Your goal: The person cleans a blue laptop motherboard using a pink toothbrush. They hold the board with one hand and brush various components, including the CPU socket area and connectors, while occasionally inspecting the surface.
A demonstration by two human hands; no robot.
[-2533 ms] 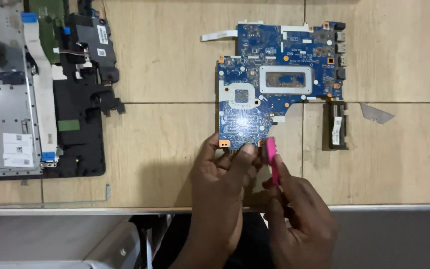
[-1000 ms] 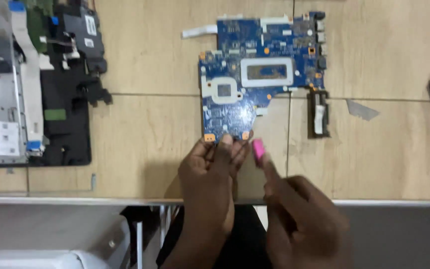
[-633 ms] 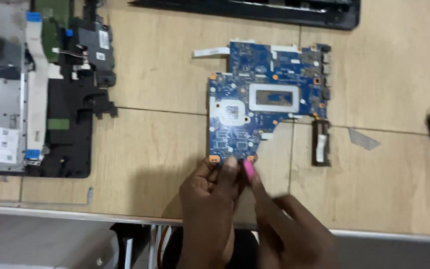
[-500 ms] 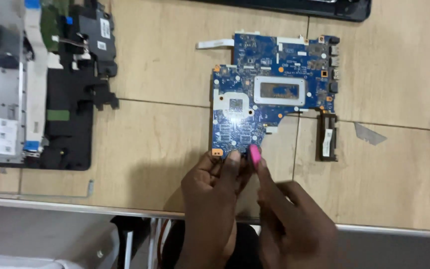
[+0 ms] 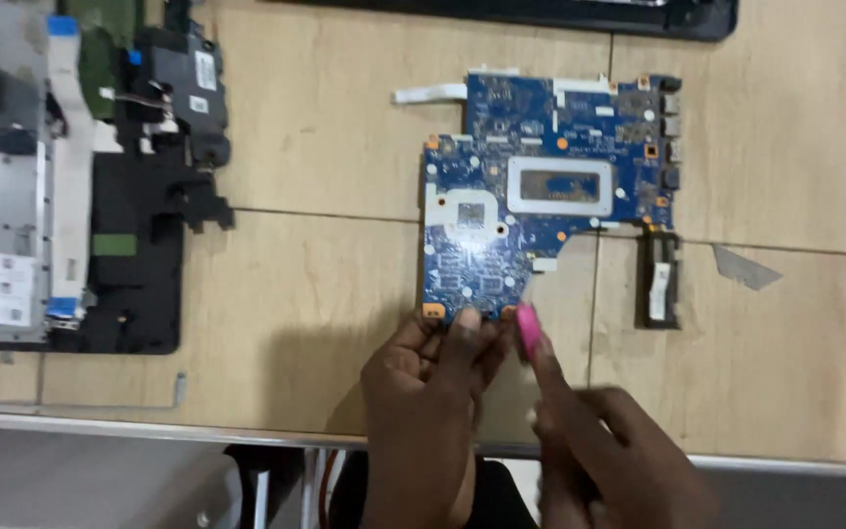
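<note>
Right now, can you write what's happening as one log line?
left hand: fingertips on blue circuit board near edge | right hand: holds pink tool at board corner | wooden table: opened laptop base left

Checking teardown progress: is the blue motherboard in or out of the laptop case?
Out: the motherboard lies bare on the wooden table.

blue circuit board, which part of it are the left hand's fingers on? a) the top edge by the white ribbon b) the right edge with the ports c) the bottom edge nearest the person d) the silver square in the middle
c: the left hand has its fingers on the bottom edge of the blue circuit board, beside the pink tool held by the right hand.
</note>
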